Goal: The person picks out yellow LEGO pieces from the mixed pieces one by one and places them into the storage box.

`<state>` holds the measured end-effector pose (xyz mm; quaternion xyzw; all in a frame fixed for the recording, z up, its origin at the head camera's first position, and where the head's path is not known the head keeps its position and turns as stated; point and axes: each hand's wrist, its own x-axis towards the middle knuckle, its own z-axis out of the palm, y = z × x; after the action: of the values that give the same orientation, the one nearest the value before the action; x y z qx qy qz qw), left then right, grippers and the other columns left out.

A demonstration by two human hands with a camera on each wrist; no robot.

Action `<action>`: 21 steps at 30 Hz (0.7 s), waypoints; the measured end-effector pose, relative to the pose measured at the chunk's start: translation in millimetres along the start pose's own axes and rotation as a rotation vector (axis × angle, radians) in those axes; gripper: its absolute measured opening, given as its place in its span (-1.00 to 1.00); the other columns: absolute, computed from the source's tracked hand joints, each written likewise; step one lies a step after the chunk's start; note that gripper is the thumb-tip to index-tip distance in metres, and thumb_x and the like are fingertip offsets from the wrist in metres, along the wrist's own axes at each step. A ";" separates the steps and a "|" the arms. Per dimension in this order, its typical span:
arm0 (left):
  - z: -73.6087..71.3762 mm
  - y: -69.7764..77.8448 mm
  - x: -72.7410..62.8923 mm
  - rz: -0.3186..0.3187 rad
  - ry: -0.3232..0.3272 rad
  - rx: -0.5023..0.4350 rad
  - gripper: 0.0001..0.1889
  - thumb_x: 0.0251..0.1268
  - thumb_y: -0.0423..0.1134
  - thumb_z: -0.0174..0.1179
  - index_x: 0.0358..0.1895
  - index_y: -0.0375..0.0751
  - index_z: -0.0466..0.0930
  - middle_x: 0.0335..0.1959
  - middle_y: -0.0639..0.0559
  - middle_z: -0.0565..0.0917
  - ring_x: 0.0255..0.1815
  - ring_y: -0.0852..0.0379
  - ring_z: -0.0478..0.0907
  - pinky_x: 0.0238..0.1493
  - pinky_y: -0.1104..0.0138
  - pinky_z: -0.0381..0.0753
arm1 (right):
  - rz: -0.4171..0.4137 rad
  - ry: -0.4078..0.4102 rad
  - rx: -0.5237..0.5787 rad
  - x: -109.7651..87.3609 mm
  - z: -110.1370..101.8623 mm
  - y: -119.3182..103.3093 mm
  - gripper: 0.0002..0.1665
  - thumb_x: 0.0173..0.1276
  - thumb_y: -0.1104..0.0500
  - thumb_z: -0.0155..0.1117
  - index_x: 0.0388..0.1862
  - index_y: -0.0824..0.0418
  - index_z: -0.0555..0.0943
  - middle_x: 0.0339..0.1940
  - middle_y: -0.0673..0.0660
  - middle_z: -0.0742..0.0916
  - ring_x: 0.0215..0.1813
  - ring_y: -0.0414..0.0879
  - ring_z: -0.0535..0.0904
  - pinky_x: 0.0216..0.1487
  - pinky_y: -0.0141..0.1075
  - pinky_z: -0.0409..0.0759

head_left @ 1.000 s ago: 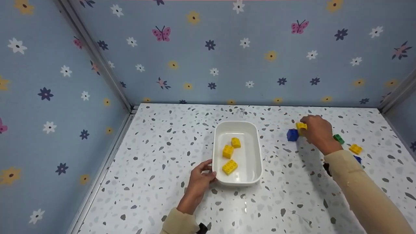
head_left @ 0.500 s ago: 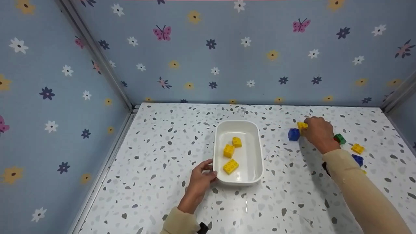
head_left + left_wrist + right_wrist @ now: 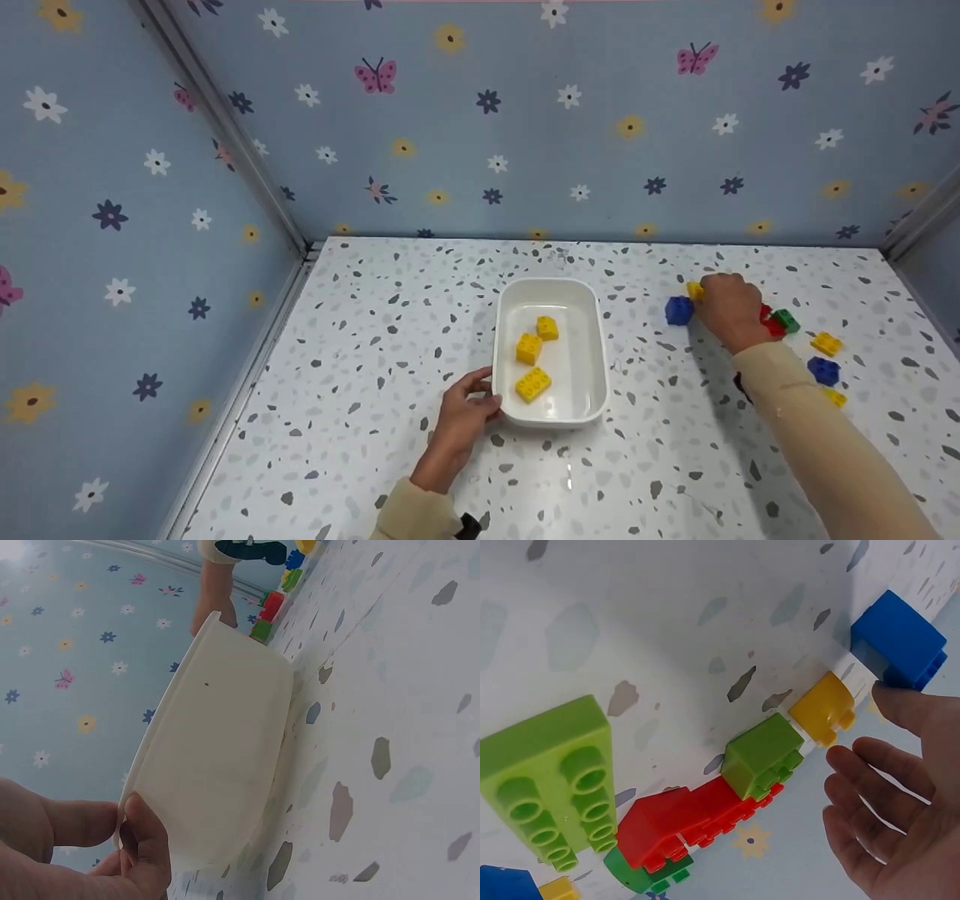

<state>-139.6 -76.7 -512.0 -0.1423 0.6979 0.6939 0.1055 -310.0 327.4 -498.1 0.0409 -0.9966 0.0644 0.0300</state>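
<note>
My left hand (image 3: 459, 409) pinches the near-left rim of a white plastic tub (image 3: 553, 424), thumb and fingers on either side of the edge (image 3: 120, 829). Inside the tub lie three yellow toy bricks, one of them the rectangular brick (image 3: 533, 384) nearest my left hand. At the right back, my right hand (image 3: 726, 304) is over a yellow brick (image 3: 694, 290), which it partly hides from the head view. In the right wrist view, its relaxed fingers are just apart from that yellow brick (image 3: 824, 709); the thumb lies at a blue brick (image 3: 900, 639).
Right of my right hand lie red bricks (image 3: 774, 328), a green brick (image 3: 786, 320), a flat yellow brick (image 3: 826, 343), a blue brick (image 3: 823, 370) and another yellow brick (image 3: 834, 396) by the sleeve. A flowered wall (image 3: 525, 150) bounds the speckled table (image 3: 360, 337) at the back.
My right hand and forearm have shifted slightly left, uncovering the red bricks and more of the blue and yellow ones beside the sleeve. My left hand and the tub hold still.
</note>
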 end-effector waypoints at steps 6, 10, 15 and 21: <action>-0.6 0.1 -0.3 0.024 -0.017 -0.021 -0.46 0.46 -0.55 0.19 0.48 -0.40 0.43 0.14 -0.31 0.51 -0.03 -0.07 0.66 -0.04 0.32 0.74 | 0.021 -0.039 -0.035 1.9 2.6 0.9 -0.69 0.49 0.36 0.25 0.01 0.66 0.61 -0.11 0.60 0.71 -0.09 0.48 0.62 0.04 0.38 0.64; 0.2 -0.3 -0.1 0.005 -0.006 0.003 -0.47 0.48 -0.52 0.18 0.48 -0.34 0.45 0.15 -0.27 0.52 -0.02 -0.05 0.65 -0.01 0.33 0.74 | 0.027 -0.029 -0.042 0.6 3.5 -0.2 -0.67 0.48 0.35 0.27 0.01 0.67 0.60 -0.10 0.61 0.70 -0.06 0.50 0.61 0.08 0.38 0.62; 0.9 -0.6 0.6 -0.002 0.003 0.007 -0.47 0.48 -0.52 0.19 0.47 -0.33 0.47 0.14 -0.26 0.53 -0.01 -0.06 0.65 0.00 0.31 0.74 | 0.062 -0.055 -0.054 0.8 3.8 -0.7 -0.66 0.48 0.34 0.27 -0.01 0.68 0.58 -0.11 0.62 0.70 -0.07 0.49 0.60 0.12 0.37 0.60; 0.7 0.0 0.6 -0.010 0.009 0.018 -0.47 0.47 -0.51 0.19 0.48 -0.30 0.48 0.16 -0.25 0.53 -0.01 -0.06 0.64 0.01 0.31 0.73 | 0.075 -0.075 -0.044 1.3 3.8 -0.3 -0.66 0.50 0.34 0.25 0.02 0.68 0.57 -0.10 0.62 0.69 -0.08 0.49 0.59 0.12 0.37 0.59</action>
<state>-140.2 -76.0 -512.3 -0.1481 0.7038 0.6864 0.1070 -311.4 326.5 -501.8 0.0053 -0.9991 0.0418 -0.0088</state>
